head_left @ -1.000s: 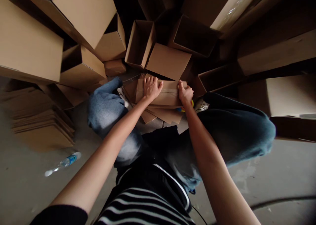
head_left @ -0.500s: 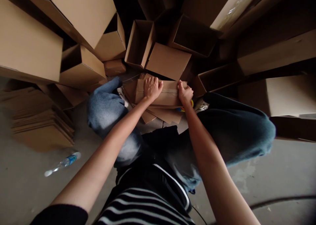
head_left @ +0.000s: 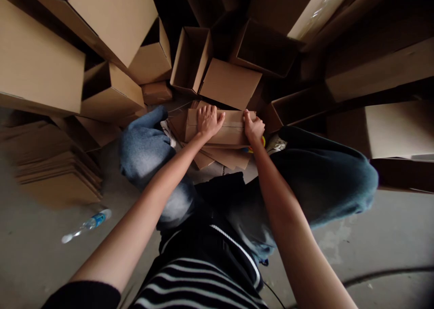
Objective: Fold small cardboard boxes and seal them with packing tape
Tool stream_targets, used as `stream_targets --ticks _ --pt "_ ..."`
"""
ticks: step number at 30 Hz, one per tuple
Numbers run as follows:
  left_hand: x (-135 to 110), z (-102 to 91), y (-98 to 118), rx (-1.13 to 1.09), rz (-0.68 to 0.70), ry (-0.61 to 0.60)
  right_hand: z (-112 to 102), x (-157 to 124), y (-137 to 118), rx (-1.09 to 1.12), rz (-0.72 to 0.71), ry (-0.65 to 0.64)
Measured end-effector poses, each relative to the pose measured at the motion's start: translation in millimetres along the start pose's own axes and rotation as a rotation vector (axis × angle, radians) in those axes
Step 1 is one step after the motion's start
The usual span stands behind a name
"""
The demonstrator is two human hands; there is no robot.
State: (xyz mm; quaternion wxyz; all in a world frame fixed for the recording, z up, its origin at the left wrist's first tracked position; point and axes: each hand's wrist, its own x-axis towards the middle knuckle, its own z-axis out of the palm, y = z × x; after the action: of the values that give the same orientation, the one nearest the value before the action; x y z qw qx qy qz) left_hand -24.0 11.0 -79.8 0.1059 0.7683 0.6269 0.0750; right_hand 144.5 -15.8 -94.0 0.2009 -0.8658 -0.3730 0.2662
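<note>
"How many hands on that cardboard?"

"Two, both on one folded cardboard piece [head_left: 232, 129]. It sits between the person's two bent knees, over some looser sheets [head_left: 225, 159]."

"And the fingers?"

"The left hand [head_left: 209, 121] lies across the top, four fingers laid toward the far edge, thumb stuck out sideways. I can't tell from here whether the tips hook under. The right hand [head_left: 254, 127] has its fingers curled tight round the right end."

"What's that bright thing by the right wrist?"

"One small yellow-and-blue object [head_left: 250, 150], half hidden. I can't make out what it is."

"Count the boxes for me."

"At least five open boxes [head_left: 118, 94] in an arc around the far side, and two big boxes [head_left: 40, 60] at the left, nearer the wearer's left knee than the right. It gets too dark further back to count. There's one flat panel [head_left: 230, 83] too, leaning just beyond the hands."

"Anything on the floor?"

"One stack of flattened cardboard [head_left: 61, 173] at the left; its layers blur, so I won't number them. One plastic bottle [head_left: 91, 221] lies on its side near it. And one dark cable [head_left: 389, 275] runs along the floor over on the right."
</note>
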Motion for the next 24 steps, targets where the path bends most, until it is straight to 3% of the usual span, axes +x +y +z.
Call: stream_targets --ticks 12,24 --pt "-0.4 -1.3 1.4 -0.06 -0.008 -0.006 4.0 2.7 4.3 0.013 -0.017 0.036" --pt "0.4 1.2 1.2 -0.025 0.002 0.024 -2.5 -0.6 -2.0 -0.007 0.004 -0.012"
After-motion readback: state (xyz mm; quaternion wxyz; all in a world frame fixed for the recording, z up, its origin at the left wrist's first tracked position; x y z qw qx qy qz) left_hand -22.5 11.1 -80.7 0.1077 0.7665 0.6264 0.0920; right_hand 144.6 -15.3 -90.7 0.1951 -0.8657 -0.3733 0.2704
